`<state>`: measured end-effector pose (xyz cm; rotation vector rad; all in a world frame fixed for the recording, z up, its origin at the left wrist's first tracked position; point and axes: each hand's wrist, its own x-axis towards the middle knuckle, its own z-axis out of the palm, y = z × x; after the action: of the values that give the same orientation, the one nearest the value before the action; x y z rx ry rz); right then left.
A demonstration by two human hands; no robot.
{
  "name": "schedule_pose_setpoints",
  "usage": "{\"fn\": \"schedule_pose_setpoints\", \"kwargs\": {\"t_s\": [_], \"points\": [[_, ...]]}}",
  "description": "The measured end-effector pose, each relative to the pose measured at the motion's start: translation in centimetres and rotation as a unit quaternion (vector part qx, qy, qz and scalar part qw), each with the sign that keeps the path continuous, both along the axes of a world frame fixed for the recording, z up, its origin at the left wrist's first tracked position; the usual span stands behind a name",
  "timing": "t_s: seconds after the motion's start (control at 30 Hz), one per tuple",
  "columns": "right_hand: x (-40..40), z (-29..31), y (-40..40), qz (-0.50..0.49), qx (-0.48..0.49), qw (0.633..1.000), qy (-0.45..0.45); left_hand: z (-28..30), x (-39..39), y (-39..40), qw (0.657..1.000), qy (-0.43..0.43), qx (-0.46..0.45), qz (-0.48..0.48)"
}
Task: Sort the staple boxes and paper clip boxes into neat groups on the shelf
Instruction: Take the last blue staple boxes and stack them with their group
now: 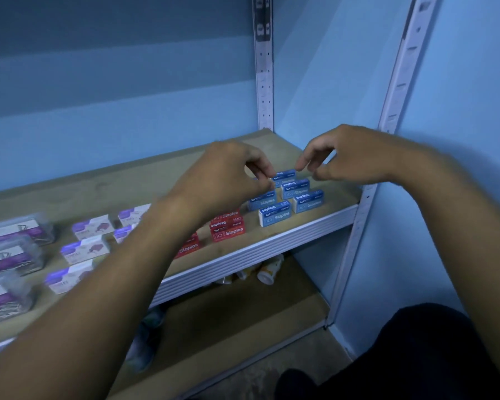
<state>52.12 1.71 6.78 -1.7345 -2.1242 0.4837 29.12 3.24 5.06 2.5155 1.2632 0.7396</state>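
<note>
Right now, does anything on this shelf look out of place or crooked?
Nothing on the shelf stands out: blue staple boxes, red staple boxes and purple boxes sit in separate groups. Oddly, bottles lie tipped over on the shelf below.

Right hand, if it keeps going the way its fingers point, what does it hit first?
Probably the rearmost blue staple box: the right hand points left and down at it, fingertips just above. Depth is unclear.

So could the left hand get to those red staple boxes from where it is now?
Probably yes. The left hand hangs over the blue staple boxes, and the red staple boxes sit right beside them near the shelf front. Nothing stands between; only the person's own forearm hides some of the red ones.
</note>
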Motion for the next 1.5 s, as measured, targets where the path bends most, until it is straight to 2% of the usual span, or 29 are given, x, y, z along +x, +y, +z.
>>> {"fn": "schedule_pose_setpoints", "kwargs": {"t_s": [0.33,0.63,1.27,1.5], "points": [[0.7,-5.9,-1.2,-0.022,0.032,0.997,0.063,-1.9,0.4,-1.3,0.997,0.064,0.039,0.007],[0.9,-6.5,-0.7,-0.025,0.053,0.998,0.038,-3.0,1.1,-0.7,0.990,0.131,0.034,0.029],[0.3,-6.2,-0.4,-0.020,0.054,0.998,0.009,-3.4,2.0,-0.4,0.994,0.102,0.042,0.026],[0.9,-6.1,-0.9,-0.027,0.065,0.996,0.056,-3.5,1.5,-0.1,0.993,0.092,0.066,0.029]]}}
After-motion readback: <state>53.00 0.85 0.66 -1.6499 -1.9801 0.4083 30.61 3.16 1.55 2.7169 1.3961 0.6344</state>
